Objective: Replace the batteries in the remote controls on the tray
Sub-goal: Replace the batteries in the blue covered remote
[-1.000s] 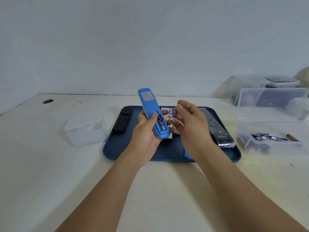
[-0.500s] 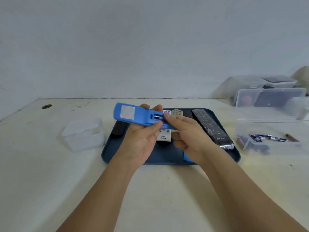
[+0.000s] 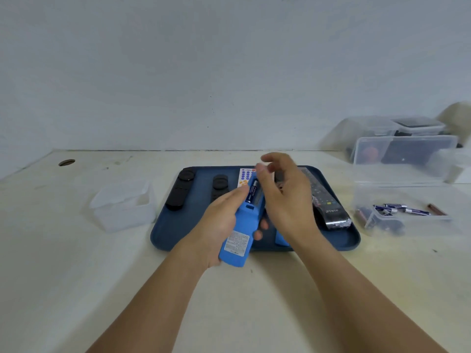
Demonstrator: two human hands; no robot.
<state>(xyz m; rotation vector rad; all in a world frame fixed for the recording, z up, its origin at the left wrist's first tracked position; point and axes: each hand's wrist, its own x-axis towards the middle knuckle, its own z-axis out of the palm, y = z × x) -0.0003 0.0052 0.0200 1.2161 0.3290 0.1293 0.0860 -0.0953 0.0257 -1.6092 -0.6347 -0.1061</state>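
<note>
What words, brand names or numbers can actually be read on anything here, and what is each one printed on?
"JTMTP", or close to it, seen upside down and blurred: near end of the long black remote on the tray.
Battery in the blue remote: white lettering along its side, too blurred to read.
White sticker on the blue remote: fine print, too small.
White remote: coloured buttons, no legible marks.
Batteries in the clear box: labels unreadable.
</note>
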